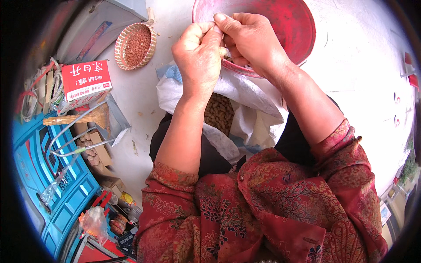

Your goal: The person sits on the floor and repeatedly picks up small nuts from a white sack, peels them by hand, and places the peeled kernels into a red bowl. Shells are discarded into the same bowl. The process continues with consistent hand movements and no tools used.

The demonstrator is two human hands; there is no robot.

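My left hand (200,49) and my right hand (255,37) meet at their fingertips above the near rim of a red plastic basin (292,29). Whatever lies pinched between the fingertips is too small and covered to make out. A pale peanut pod (223,51) shows at the inner edge of my left hand, which seems to hold it in its curled fingers. Below my wrists, between my knees, a white woven sack (260,95) gapes wide. Unshelled peanuts (218,113) lie inside it. My hands hide part of the basin and its contents.
A woven basket (153,49) of shelled reddish peanuts (137,46) stands on the pale floor to the left. Nearby are a red-and-white carton (87,80), a straw hand broom (95,116), a metal dustpan (116,120) and a blue vehicle panel (62,184).
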